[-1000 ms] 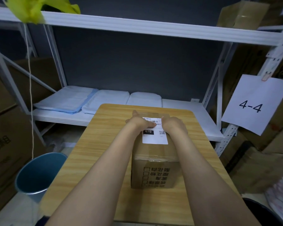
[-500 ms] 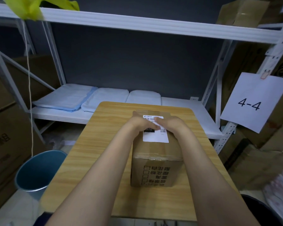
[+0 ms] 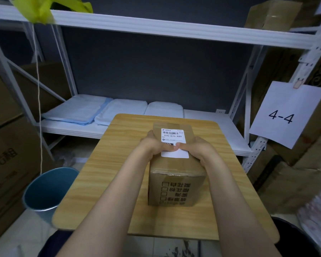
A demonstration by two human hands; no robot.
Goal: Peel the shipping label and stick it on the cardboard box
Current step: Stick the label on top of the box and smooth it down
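a brown, taped cardboard box [image 3: 176, 175] is stood on a light wooden worktop [image 3: 107, 182]. a white rectangular shipping label [image 3: 173, 138] is stuck flat on its top face. the label's lower half is pressed down by the left hand [image 3: 156, 145] and right hand [image 3: 195, 148], thumbs meeting, nothing clasped in either grip.

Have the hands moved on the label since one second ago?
Yes. Both hands have slid toward the person, from the label's far end to its near part; the barcode now shows.
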